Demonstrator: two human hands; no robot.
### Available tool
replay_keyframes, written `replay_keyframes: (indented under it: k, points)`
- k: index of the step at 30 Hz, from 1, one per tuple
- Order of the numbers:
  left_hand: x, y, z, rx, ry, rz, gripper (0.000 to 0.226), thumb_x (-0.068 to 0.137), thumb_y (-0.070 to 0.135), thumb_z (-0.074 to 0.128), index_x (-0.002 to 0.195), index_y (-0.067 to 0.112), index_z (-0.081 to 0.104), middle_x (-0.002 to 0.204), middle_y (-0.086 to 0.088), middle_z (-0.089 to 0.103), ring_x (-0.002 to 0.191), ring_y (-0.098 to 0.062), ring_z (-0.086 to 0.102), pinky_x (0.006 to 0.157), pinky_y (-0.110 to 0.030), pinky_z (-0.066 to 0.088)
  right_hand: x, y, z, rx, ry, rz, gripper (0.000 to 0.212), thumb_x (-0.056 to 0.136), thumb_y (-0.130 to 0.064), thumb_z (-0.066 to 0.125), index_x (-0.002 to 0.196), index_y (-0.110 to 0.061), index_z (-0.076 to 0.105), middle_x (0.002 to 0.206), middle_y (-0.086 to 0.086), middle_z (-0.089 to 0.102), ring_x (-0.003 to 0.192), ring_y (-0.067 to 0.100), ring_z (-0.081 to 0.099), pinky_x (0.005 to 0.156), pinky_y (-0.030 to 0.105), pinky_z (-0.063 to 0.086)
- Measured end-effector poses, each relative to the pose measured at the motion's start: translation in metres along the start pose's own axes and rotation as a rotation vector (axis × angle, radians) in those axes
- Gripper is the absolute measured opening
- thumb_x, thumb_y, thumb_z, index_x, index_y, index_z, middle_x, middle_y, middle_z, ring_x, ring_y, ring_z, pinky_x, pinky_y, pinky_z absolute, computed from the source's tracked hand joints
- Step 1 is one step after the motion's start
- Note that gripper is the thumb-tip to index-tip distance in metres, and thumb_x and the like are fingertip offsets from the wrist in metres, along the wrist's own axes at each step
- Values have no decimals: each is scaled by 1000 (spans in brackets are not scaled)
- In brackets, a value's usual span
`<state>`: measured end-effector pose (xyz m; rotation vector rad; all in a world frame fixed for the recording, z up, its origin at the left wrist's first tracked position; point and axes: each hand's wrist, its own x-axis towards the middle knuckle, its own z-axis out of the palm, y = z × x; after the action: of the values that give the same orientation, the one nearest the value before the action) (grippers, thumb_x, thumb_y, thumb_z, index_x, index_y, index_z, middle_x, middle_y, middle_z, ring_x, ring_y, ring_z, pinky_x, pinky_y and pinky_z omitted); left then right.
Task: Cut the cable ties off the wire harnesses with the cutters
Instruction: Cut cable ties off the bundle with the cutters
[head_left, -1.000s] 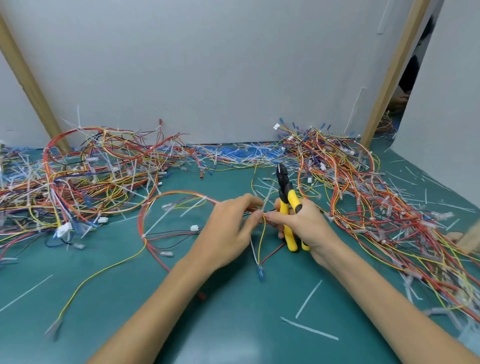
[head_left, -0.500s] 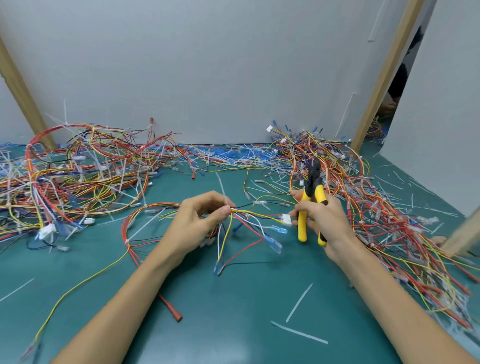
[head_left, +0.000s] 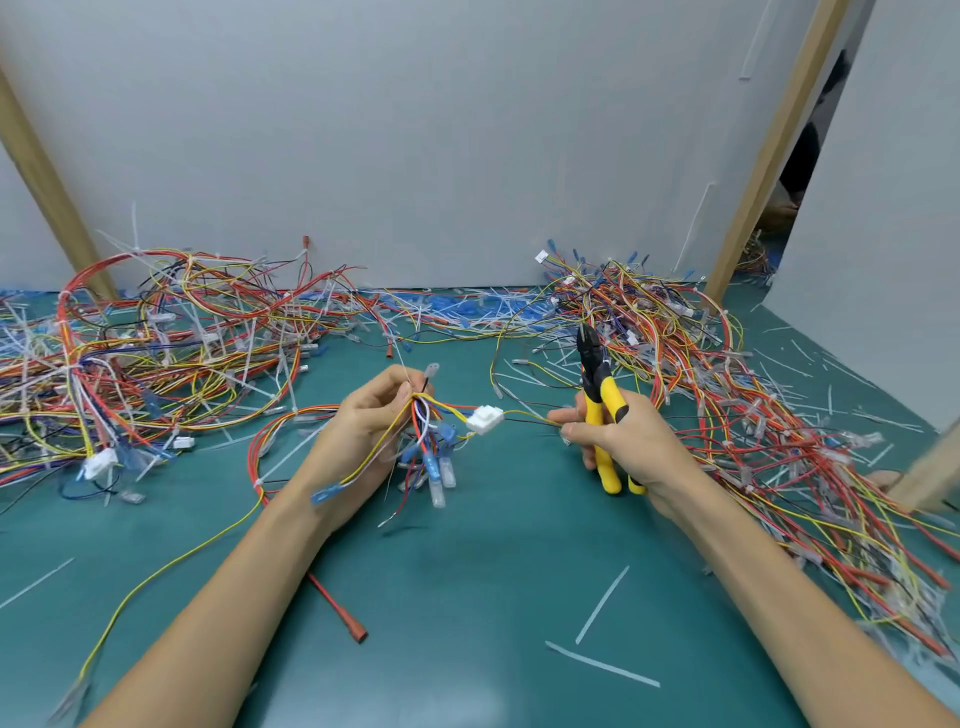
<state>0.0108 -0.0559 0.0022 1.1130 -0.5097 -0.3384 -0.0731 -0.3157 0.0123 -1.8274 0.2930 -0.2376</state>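
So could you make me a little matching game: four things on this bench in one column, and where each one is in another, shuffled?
Things:
1. yellow-handled cutters
2. wire harness
3. white connector
4. cut-off cable tie

Places:
A. lying on the green mat beside the right forearm
B. gripped in the left hand
C. in the air between the two hands
D. held in the right hand, tips pointing away

Pairs: 1-D, 2-B, 3-C, 4-A.
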Motion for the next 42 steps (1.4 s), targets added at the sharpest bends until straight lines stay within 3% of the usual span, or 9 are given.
replay_keyframes:
  k: [3,7,12,17,23,27,32,36,42]
  points:
    - [-2,3,1,-30,-10,-13,8,93,12,48,87,12,53,79,3,55,68,-10,50,69,-24,40,-1,-2,0,-36,-51,5,25,84,-3,75,90,-11,52,93,3,78,55,22,52,60,36,48]
    - [-8,9,7,-56,-38,-9,38,98,0,37,77,19,63,70,-5,55,51,-8,53,51,-15,49,-7,-4,4,-163,-19,-90,25,82,-12,80,83,-20,55,99,-7,76,54,22,52,62,40,50]
    - [-4,5,22,-89,79,-56,4,93,12,48,89,11,47,79,-11,53,51,-11,54,45,-19,44,-22,-13,42,-63,-76,-322,27,80,-19,78,81,-22,51,116,-14,71,60,23,52,60,30,46]
    - [-4,-2,24,-47,50,-55,14,104,11,39,95,8,49,70,-2,65,51,-11,58,49,-20,45,-25,-16,62,-30,-115,-295,31,82,-10,81,81,-22,53,86,4,72,63,10,57,62,18,46]
    - [-1,-10,20,437,167,117,7,96,13,62,89,14,64,72,2,69,64,-9,62,59,-18,48,-17,-12,36,-31,74,-144,28,81,-13,83,77,-21,57,67,3,63,47,9,44,42,21,35]
    - [-2,-16,22,850,106,270,10,92,18,70,86,19,61,75,9,69,71,-7,66,69,-19,48,-11,-13,24,-8,114,-87,28,82,-12,82,78,-16,54,65,-3,65,54,20,50,50,29,40]
    - [-4,-17,21,992,30,248,14,88,24,75,96,20,64,85,15,69,84,0,64,73,-7,42,-6,-12,15,-6,112,-13,25,81,-9,81,83,-13,56,67,6,64,59,23,47,54,31,41]
    - [-3,-19,19,1005,151,276,12,85,24,79,87,19,68,78,16,71,75,-1,67,72,-16,50,-5,-14,1,-476,221,-62,15,84,-9,73,87,-19,63,85,8,67,75,30,55,68,32,39]
    - [-2,-19,10,1031,294,283,15,81,30,82,81,19,71,81,10,76,75,-11,70,72,-39,56,-27,-32,-6,-830,378,-360,15,80,-20,68,83,-16,53,58,-4,49,62,35,46,60,36,33]
